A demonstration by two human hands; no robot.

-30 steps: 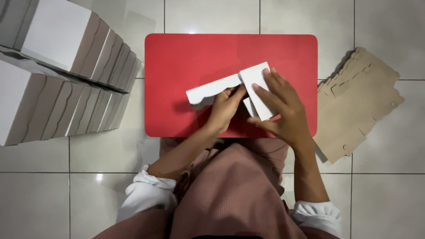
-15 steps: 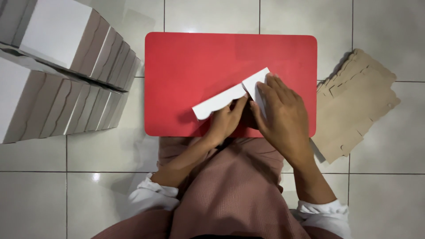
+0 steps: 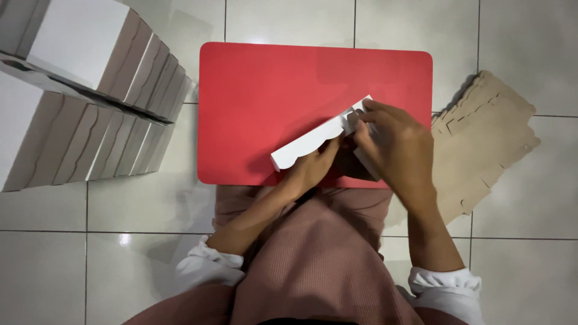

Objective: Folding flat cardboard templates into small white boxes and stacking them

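Over the red table [image 3: 259, 90], we grip the white box [image 3: 313, 141] with both hands, left hand [image 3: 310, 171] pinching beneath, right hand [image 3: 394, 147] closed on its end, and should press folds squarely along creases.

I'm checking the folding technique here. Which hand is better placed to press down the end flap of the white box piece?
Right. The right hand already covers that end of the white box piece; the left hand supports it from beneath.
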